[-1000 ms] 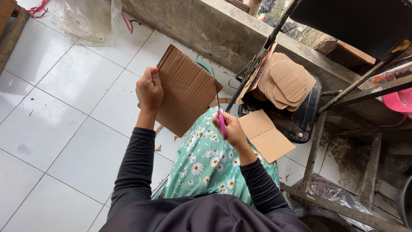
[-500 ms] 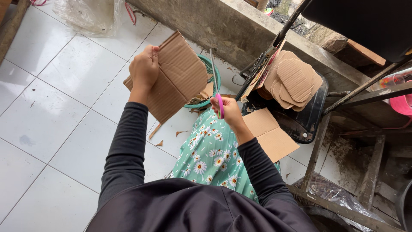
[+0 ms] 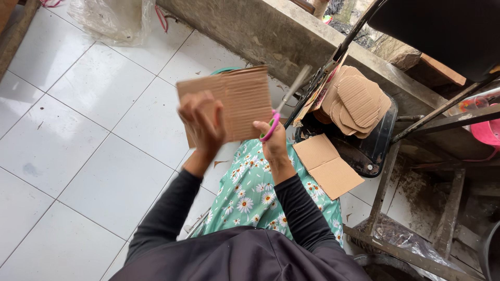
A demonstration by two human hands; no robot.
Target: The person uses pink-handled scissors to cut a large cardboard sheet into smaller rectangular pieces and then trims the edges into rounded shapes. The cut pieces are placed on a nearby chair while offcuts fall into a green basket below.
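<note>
White tiled floor (image 3: 104, 104) | black tray (image 3: 377, 140): cardboard cutouts (image 3: 357, 101) | hands: left (image 3: 204, 125) grips cardboard sheet (image 3: 242, 99), right (image 3: 273, 143) grips scissors (image 3: 284, 106)

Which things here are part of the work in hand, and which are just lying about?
In use:
left hand holding the corrugated cardboard sheet
right hand gripping pink-handled scissors
stack of cut cardboard shapes in the black tray
flat cardboard piece

Lying about:
clear plastic bag
pink tub
metal frame
</note>
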